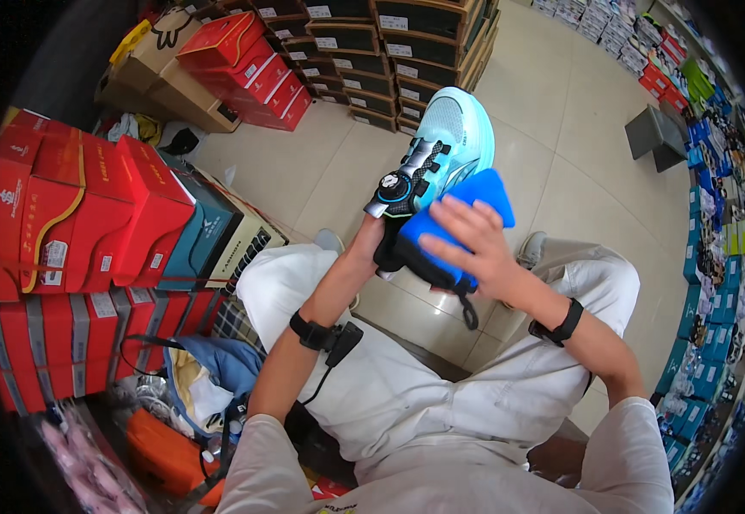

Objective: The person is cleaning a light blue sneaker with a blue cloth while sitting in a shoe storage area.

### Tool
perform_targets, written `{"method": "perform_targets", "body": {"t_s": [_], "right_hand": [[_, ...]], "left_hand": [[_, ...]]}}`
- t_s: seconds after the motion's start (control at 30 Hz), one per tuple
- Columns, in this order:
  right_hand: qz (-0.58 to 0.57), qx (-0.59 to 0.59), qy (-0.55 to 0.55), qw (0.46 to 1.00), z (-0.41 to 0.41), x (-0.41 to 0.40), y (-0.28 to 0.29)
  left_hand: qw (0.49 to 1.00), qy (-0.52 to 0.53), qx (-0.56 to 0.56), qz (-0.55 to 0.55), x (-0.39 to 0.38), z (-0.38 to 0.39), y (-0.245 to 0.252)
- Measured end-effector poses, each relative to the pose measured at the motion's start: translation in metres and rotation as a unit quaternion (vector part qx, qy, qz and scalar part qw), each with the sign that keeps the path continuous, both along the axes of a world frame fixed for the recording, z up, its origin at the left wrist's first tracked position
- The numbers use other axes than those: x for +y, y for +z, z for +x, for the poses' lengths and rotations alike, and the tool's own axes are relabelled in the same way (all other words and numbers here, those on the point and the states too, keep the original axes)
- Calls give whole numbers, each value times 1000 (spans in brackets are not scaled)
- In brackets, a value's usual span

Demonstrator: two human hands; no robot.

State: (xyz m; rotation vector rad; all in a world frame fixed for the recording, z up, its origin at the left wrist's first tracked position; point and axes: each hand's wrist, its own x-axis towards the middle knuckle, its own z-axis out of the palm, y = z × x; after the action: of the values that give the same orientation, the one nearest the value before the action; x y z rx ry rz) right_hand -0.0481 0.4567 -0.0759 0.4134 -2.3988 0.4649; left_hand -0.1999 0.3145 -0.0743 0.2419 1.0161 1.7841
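A light-blue sports shoe (452,138) with a black dial closure (395,186) is held up before me, its toe pointing away. My left hand (367,244) is at the shoe's heel end, its fingers largely hidden behind the black collar. Over the shoe's near side lies a bright blue pad or mitt (491,199) with a black edge and a black loop (469,313). My right hand (468,244) rests on top of the blue piece with its fingers somewhat spread, pressing it towards the shoe. Whether a strap holds it to the hand cannot be seen.
Red shoe boxes (96,205) are piled at the left, above a blue cloth bag (224,360) and an orange pouch (166,450). Dark boxes (404,48) stand stacked ahead. A grey stool (654,135) and shelves of shoes and boxes (713,347) are at the right.
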Motion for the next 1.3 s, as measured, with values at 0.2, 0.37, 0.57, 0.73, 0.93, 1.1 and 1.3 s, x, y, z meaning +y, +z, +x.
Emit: {"method": "perform_targets", "body": {"t_s": [0.2, 0.37, 0.57, 0.73, 0.93, 1.1, 1.3], "right_hand": [[-104, 27, -116, 987, -13, 27, 7], [-68, 3, -66, 995, -1, 6, -6], [177, 44, 47, 982, 4, -15, -12], [201, 26, 78, 976, 4, -3, -1], [-18, -1, -47, 999, -6, 27, 14], [-33, 12, -86, 996, -5, 19, 12], [86, 15, 23, 996, 5, -10, -3]], "left_hand": [[996, -26, -12, 85, 5, -11, -38], [972, -98, -103, 189, 0, -26, -68], [951, -114, -122, 262, -2, -32, -87], [964, -92, -105, 225, 2, -29, -71], [983, -42, -26, 179, 3, -15, -38], [980, -55, -97, 164, 3, -13, -47], [991, -71, -34, 106, -8, -20, -72]]}}
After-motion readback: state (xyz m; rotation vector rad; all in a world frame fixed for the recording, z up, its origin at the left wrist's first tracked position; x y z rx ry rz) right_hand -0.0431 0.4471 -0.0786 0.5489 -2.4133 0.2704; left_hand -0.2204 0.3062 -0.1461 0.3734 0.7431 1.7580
